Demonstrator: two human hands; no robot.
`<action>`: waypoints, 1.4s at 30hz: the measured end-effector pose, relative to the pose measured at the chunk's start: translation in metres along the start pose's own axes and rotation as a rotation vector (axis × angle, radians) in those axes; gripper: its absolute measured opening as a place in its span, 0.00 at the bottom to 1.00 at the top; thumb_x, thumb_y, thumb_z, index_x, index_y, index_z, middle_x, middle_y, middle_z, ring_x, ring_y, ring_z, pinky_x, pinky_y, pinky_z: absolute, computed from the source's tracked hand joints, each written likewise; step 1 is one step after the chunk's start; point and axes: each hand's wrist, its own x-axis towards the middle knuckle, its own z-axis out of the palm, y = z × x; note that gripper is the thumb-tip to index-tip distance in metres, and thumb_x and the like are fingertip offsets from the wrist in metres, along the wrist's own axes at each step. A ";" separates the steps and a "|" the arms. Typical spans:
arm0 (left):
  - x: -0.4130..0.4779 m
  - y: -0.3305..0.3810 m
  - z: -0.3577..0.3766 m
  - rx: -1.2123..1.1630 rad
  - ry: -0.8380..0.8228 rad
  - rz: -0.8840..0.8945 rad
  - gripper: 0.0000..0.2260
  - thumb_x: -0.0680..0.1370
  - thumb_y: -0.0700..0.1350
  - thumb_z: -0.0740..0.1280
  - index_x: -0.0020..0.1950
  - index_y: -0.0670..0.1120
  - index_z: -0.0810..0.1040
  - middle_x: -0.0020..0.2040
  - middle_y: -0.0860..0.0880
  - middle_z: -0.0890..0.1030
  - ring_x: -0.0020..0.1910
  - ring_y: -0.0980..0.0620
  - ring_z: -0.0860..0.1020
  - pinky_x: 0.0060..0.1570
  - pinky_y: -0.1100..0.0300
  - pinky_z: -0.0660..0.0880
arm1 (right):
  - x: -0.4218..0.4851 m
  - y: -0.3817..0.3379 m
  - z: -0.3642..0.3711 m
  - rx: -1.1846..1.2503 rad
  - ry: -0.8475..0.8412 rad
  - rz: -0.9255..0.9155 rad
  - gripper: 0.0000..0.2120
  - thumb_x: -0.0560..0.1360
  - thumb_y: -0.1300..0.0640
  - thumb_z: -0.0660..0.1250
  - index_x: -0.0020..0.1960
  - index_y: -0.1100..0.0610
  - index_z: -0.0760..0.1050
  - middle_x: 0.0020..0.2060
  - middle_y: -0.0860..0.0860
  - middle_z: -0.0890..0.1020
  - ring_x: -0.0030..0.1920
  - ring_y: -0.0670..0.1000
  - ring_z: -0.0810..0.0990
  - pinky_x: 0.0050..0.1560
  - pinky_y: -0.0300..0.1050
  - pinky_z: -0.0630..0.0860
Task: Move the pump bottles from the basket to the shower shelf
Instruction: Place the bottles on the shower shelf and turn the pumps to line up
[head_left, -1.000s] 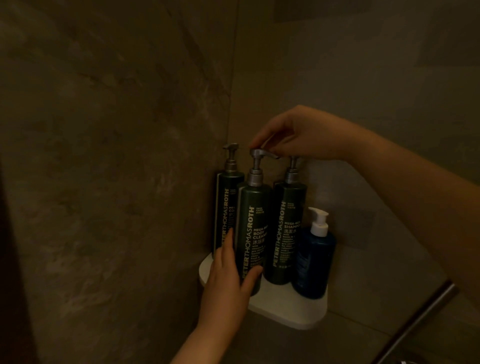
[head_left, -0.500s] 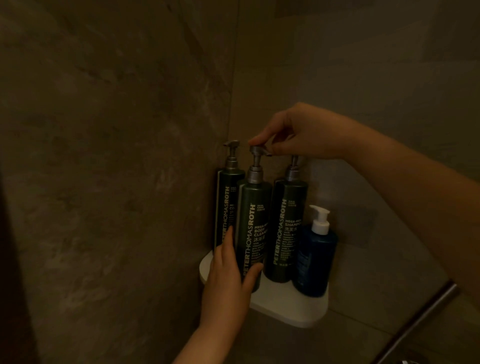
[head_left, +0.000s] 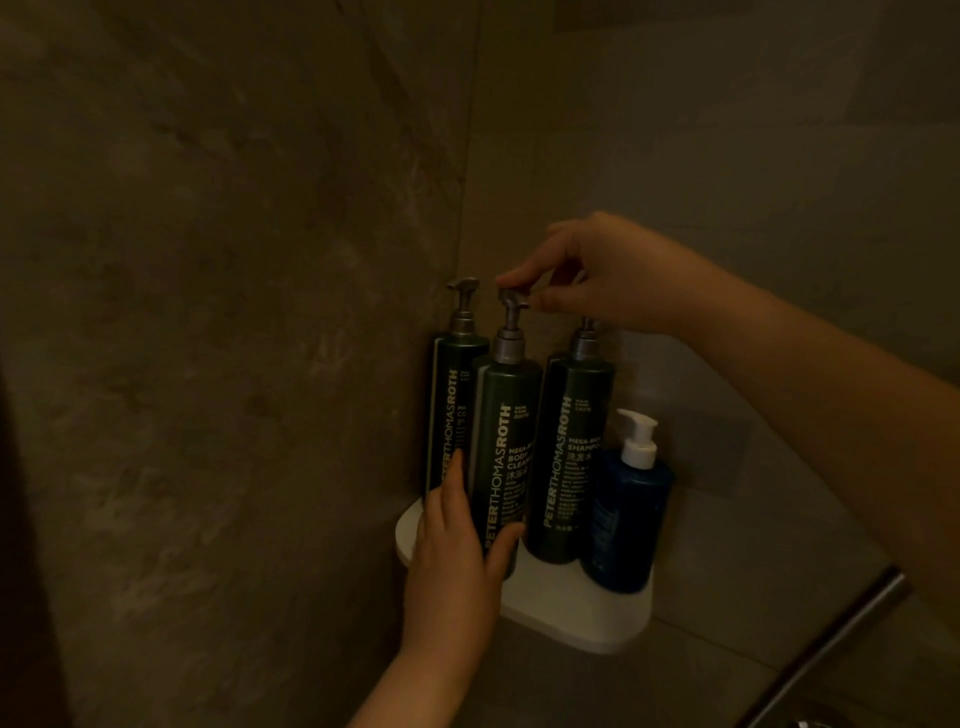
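Now all four pump bottles in view stand upright on the white corner shelf (head_left: 582, 618); no basket shows. The left grip (head_left: 457, 551), a bare hand, wraps the lower body of the middle bottle (head_left: 506, 447), with the thumb across the front and the fingers round the wall side. The right grip (head_left: 618, 270) pinches that bottle's pump head (head_left: 511, 301) between thumb and forefinger. The corner bottle (head_left: 452, 405) and the shampoo bottle (head_left: 571, 457) stand just beside it, touching or nearly so. The small blue bottle (head_left: 628, 519) sits at the shelf's right end.

By its size, the middle bottle is likely fairly heavy, with stiff, smooth plastic walls that would be slippery if wet. The low body is the sound place to hold, since it carries the weight. The pump head is thin and may turn or sink under pressure, so it suits only steering the spout. Being tall, narrow and closely packed, the bottle could tip and knock its neighbours.
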 end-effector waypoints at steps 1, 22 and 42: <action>0.000 0.000 0.001 0.002 0.001 0.001 0.37 0.75 0.56 0.64 0.75 0.58 0.43 0.71 0.52 0.62 0.68 0.55 0.64 0.65 0.57 0.66 | -0.001 0.000 0.000 -0.005 0.009 -0.006 0.13 0.74 0.59 0.68 0.56 0.46 0.79 0.41 0.37 0.76 0.39 0.40 0.77 0.43 0.34 0.73; 0.002 -0.003 -0.004 0.006 0.000 0.013 0.37 0.75 0.55 0.65 0.75 0.57 0.43 0.73 0.51 0.61 0.70 0.54 0.62 0.66 0.58 0.64 | 0.000 -0.001 0.013 -0.062 0.144 -0.080 0.12 0.73 0.58 0.69 0.55 0.49 0.81 0.40 0.40 0.73 0.41 0.44 0.77 0.45 0.38 0.73; 0.005 -0.006 -0.004 -0.048 -0.051 0.014 0.37 0.75 0.56 0.64 0.73 0.61 0.41 0.74 0.53 0.59 0.71 0.56 0.60 0.68 0.58 0.62 | -0.003 0.010 0.017 -0.076 0.160 -0.137 0.14 0.74 0.58 0.68 0.59 0.49 0.78 0.46 0.45 0.77 0.44 0.45 0.79 0.47 0.48 0.78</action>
